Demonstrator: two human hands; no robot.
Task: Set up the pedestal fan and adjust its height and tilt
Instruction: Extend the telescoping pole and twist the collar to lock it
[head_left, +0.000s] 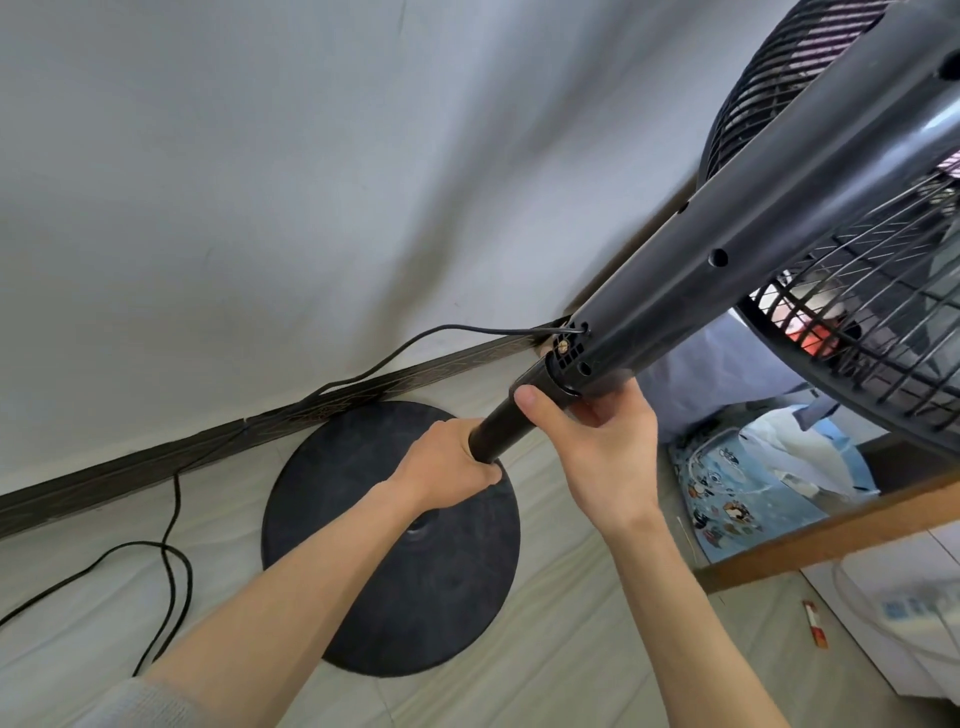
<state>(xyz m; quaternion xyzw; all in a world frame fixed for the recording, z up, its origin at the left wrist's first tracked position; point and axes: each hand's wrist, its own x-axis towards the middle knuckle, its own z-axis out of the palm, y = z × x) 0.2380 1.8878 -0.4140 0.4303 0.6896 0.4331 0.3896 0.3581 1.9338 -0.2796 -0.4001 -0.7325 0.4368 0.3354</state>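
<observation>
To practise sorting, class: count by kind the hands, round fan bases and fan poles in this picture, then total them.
hands: 2, left hand and right hand
round base: 1
pole: 1
total: 4

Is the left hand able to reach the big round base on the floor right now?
Probably yes. The left hand grips the pole over the base, with nothing between them, but it would have to let go first, leaving only the right hand on the pole.
</observation>
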